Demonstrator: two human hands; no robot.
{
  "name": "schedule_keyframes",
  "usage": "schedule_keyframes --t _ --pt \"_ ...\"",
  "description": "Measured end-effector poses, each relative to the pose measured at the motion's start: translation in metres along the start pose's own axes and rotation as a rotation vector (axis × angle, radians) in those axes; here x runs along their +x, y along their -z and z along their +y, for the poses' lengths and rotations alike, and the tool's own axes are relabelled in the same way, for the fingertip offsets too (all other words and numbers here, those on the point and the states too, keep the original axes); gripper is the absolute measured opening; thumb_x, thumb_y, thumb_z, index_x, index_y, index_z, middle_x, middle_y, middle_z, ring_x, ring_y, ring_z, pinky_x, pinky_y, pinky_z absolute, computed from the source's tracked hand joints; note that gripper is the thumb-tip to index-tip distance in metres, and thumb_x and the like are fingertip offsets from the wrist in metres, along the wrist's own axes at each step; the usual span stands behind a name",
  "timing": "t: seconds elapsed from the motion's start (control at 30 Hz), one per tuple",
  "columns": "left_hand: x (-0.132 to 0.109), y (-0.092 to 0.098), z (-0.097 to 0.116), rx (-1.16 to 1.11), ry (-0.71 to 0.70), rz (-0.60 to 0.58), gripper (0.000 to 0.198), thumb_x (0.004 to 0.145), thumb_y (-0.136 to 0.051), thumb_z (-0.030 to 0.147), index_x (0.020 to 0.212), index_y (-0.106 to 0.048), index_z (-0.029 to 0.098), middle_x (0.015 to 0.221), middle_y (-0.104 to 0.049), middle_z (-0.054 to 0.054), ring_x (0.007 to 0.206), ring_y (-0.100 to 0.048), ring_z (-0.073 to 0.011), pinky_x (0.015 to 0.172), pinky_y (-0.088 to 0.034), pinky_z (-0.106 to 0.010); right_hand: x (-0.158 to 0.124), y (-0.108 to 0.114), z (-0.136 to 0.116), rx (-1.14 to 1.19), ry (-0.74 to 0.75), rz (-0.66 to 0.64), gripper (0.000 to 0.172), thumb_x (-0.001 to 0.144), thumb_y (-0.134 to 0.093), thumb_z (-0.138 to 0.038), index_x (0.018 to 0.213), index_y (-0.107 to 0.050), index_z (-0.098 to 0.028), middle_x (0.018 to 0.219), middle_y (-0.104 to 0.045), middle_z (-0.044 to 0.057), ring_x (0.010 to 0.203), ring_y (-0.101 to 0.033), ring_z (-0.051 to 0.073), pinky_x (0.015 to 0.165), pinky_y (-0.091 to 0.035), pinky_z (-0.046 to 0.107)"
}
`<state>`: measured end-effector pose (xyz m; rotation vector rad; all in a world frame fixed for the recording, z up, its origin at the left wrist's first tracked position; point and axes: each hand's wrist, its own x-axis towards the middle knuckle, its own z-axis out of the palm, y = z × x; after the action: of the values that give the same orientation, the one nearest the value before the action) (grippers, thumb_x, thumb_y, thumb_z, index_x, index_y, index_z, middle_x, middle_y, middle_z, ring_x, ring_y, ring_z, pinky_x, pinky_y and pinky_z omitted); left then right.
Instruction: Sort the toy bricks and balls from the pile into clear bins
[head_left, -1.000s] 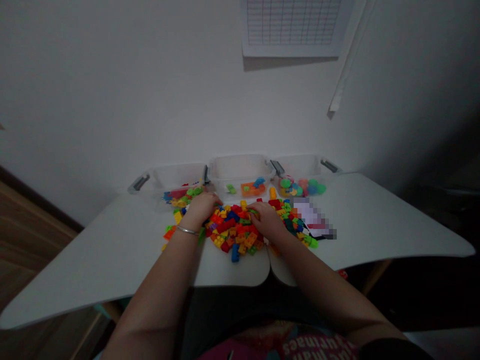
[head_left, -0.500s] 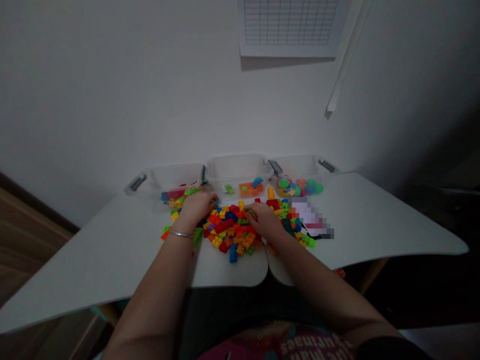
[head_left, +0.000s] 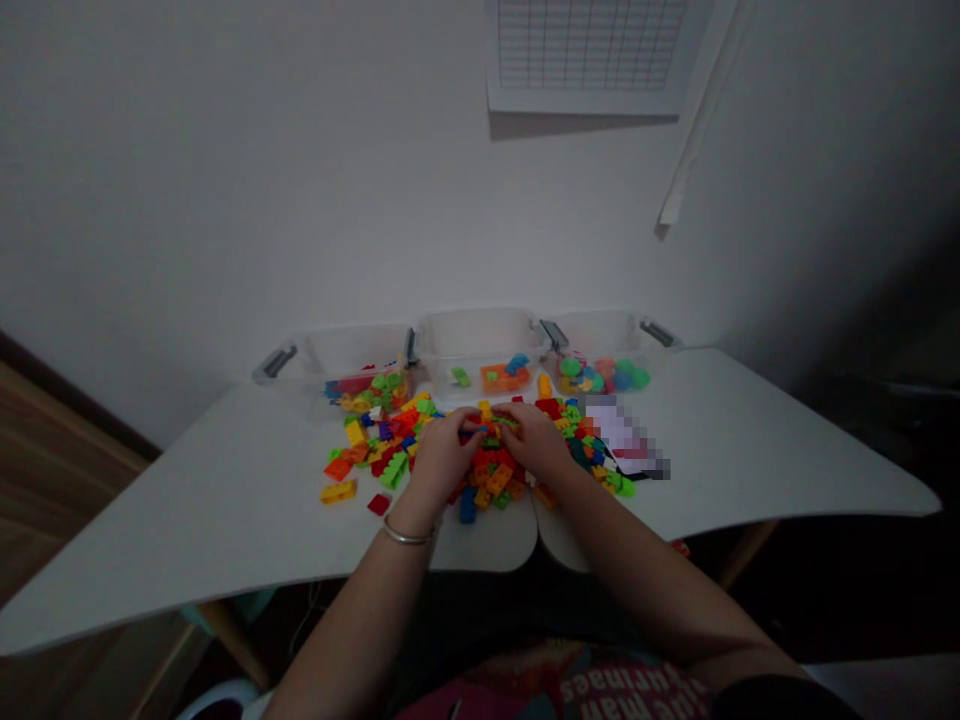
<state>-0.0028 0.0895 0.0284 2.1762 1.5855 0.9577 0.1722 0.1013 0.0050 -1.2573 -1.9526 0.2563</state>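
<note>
My left hand, with a silver bangle at the wrist, is over the middle of a pile of colourful toy building bricks. Its fingers are closed on a small blue brick. Close beside it, my right hand pinches a small brick that looks green and yellow, partly covered by the fingers. The fingertips of both hands nearly meet, and I cannot tell whether the two bricks touch. Loose bricks spread to either side, among them a light green one and a yellow one.
Along the wall stand three clear plastic bins: a left bin and a right bin with colourful pieces, and a middle bin with a few. A partly blurred phone-like object lies right of the pile on the white table.
My left hand has moved right, from the pile's left side to beside my right hand, bringing the blue brick along. My right hand has hardly moved.
</note>
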Motion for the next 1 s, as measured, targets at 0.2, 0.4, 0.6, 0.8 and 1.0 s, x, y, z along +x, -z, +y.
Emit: schedule_keyframes --t 0.2,0.4,0.6,0.8,1.0 --pt "0.0 -0.007 -0.002 0.141 -0.053 0.053 0.026 0.082 -0.064 0.02 0.108 -0.059 0.022 0.095 -0.075 -0.004 0.099 -0.065 -0.0243 0.095 -0.045 -0.043 -0.001 0.003 -0.001 0.041 0.089 -0.013 0.025 0.087 -0.055 -0.021 0.109 -0.067 -0.021 0.111 -0.071 0.006 0.105 -0.062 0.02 0.095 -0.047 0.036" --pt "-0.001 -0.011 -0.008 0.182 -0.094 0.077 0.016 0.084 -0.061 0.021 0.1 -0.059 0.022 0.097 -0.072 -0.005 0.097 -0.064 -0.0236 0.092 -0.047 -0.04 -0.001 0.004 -0.003 -0.013 0.194 -0.045 0.029 0.084 -0.058 -0.019 0.111 -0.067 -0.022 0.112 -0.071 0.005 0.105 -0.063 0.021 0.096 -0.046 0.036" --pt "-0.001 -0.011 -0.009 0.133 -0.096 0.109 0.016 0.084 -0.062 0.021 0.1 -0.059 0.023 0.097 -0.072 -0.004 0.098 -0.065 -0.023 0.093 -0.047 -0.041 0.001 0.003 -0.001 -0.057 0.211 -0.084 0.027 0.084 -0.061 -0.017 0.109 -0.068 -0.023 0.112 -0.071 0.005 0.105 -0.063 0.021 0.096 -0.044 0.036" --pt "-0.001 -0.013 -0.014 0.06 -0.113 0.073 0.02 0.087 -0.058 0.025 0.107 -0.058 0.021 0.099 -0.073 -0.005 0.099 -0.065 -0.0223 0.092 -0.048 -0.039 0.004 0.0 0.0 -0.099 0.148 -0.077 0.017 0.085 -0.065 -0.02 0.101 -0.07 -0.023 0.102 -0.073 0.005 0.099 -0.063 0.021 0.091 -0.046 0.036" --pt "-0.004 -0.012 -0.013 0.181 -0.167 0.136 0.02 0.087 -0.054 0.024 0.105 -0.062 0.02 0.106 -0.071 -0.008 0.101 -0.063 -0.0243 0.093 -0.046 -0.04 0.021 0.036 -0.001 -0.098 0.025 0.21 0.016 0.085 -0.058 -0.021 0.097 -0.069 -0.02 0.096 -0.071 0.007 0.094 -0.062 0.023 0.088 -0.046 0.035"
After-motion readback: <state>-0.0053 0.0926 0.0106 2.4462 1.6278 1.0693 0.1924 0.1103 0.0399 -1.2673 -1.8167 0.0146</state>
